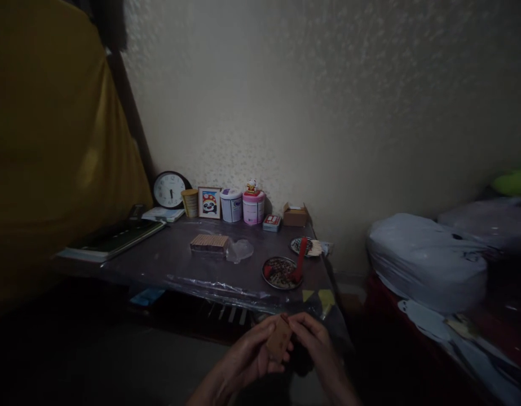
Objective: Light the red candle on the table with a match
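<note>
My left hand (254, 348) is closed around a small flat brown paper packet (279, 339), holding it upright in front of the table's near edge. Faint reddish marks show on the packet's face. My right hand (313, 338) pinches at the packet's top right corner, where a small reddish bit shows; the dim light hides exactly what those fingertips grip. Just beyond the hands, a round dish (281, 280) of dark and light small pieces stands on the table, with a red spoon (300, 262) leaning in it.
On the plastic-covered table (171, 259) lie a row of brown packets (210, 243), a clear plastic piece (240, 250) and a second dish (298, 246). Along the wall stand a clock (171, 190), a picture frame (210, 203), tubs (232, 206) and a cardboard box (295, 215). White bags (425, 259) lie right.
</note>
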{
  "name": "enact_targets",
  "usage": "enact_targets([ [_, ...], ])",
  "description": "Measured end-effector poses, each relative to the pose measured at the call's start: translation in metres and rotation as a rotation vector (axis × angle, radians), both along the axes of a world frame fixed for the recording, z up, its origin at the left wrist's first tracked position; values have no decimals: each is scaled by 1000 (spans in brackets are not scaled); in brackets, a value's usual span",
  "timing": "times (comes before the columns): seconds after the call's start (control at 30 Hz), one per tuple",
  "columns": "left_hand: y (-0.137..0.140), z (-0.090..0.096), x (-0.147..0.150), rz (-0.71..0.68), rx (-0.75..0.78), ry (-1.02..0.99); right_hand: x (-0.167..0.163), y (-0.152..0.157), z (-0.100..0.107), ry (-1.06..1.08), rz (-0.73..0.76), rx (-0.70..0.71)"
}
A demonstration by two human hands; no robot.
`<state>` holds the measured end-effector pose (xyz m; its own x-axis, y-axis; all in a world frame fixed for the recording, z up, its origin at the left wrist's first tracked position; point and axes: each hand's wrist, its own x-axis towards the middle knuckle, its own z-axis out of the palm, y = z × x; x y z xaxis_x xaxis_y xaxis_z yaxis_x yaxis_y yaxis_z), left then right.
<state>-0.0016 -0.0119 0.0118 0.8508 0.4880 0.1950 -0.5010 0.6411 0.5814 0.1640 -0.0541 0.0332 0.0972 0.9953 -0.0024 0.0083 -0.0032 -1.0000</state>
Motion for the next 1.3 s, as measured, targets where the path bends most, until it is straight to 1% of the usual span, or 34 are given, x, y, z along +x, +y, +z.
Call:
enact_targets([
  [0.13,1,-1,-1,-30,-17,-11,2,0,0,-44,-57,18],
  [0.33,4,-3,-2,-47,-30,-11,3,1,-3,-56,-58,28],
  [0.43,6,-3,-2,-52,-49,-12,3,2,-2,-140,-76,47],
  [0.5,7,-4,-2,-57,-65,-22,3,2,0,-244,-94,136],
  [0.6,9,-7,-3,-54,-90,-32,2,-1,3,-449,-89,348],
  [0.67,10,-9,-3,-41,-113,-28,2,-4,4,-549,-54,410],
  [0.8,10,-9,-3,-2,-139,25,0,-8,3,-617,0,375],
  [0.93,10,-7,-4,17,-168,94,0,-5,-1,-639,-22,373],
  [1.03,10,-9,-5,26,-165,94,0,-4,-2,-650,-25,358],
  [1.13,10,-12,-6,16,-164,84,0,-4,0,-654,6,321],
  [1.3,11,-13,-5,15,-154,103,-1,-5,2,-671,0,322],
])
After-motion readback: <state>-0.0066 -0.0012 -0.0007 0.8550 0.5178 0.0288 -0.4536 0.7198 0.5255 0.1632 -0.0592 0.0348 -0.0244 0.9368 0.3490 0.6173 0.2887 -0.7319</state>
